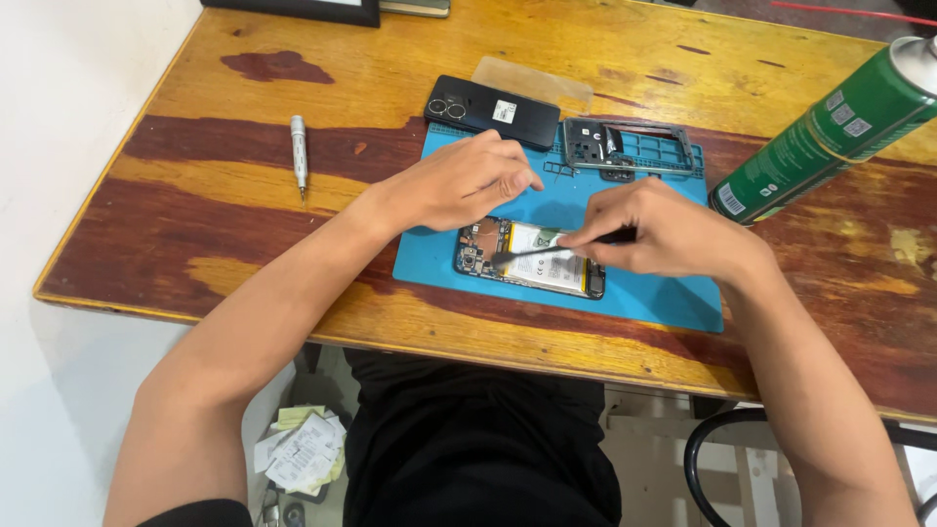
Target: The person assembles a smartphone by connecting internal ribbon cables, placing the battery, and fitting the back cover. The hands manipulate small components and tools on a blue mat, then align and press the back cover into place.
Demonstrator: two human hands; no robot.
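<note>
Phone (532,258), opened, lies on blue mat (664,298) at desk (244,210) centre. Right hand (664,231) is closed around tool (547,251), tip at the board, pointing 9 o'clock. Left hand (468,181), loosely curled and empty, rests at the phone's 11 o'clock. Prying is judged underway; gentle leverage is called for.

Green spray can (830,122) top cut off by the edge

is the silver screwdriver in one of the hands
No, the silver screwdriver lies alone on the wooden table, left of the blue mat, while the right hand holds a thin black tool.
</note>
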